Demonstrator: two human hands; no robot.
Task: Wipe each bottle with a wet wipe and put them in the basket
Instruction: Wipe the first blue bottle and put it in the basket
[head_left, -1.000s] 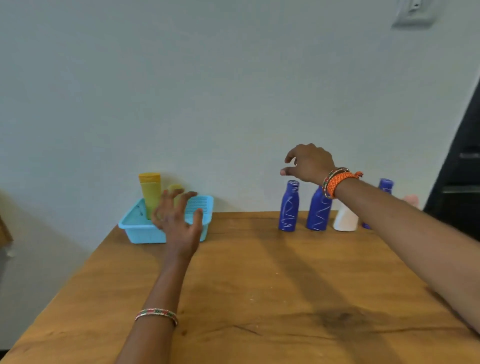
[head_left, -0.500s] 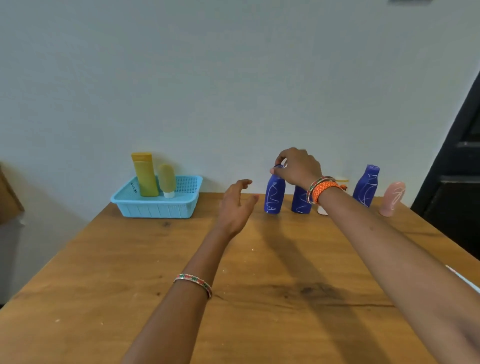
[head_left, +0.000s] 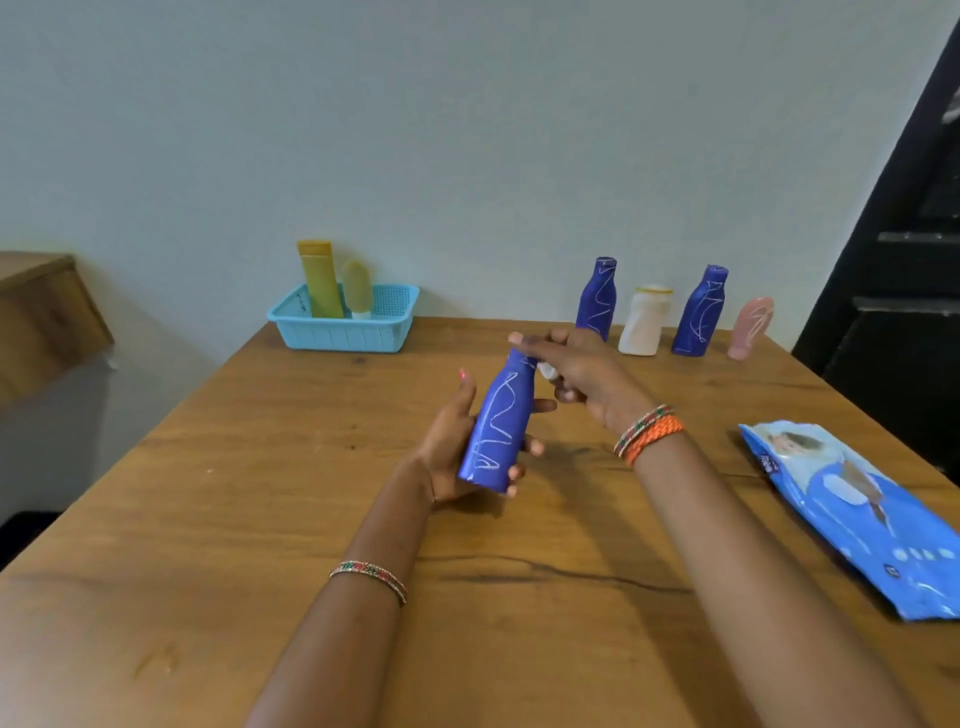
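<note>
Item: blue bottle (head_left: 497, 427), held tilted over the table (head_left: 218, 493), well short of the basket (head_left: 343, 325). My left hand (head_left: 453, 447) wraps its base; right hand (head_left: 582, 374) pinches its neck. Risk: slipping while changing grip.

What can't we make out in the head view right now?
- Wet wipe: only a white scrap shows under the right hand; the fingers hide the rest.
- Held blue bottle: cap covered by the right hand, back by the left hand.
- Wipes pack: print blurred, corner cut off by the right edge.
- Basket: its wall hides the bases of the yellow bottle and the olive bottle.
</note>
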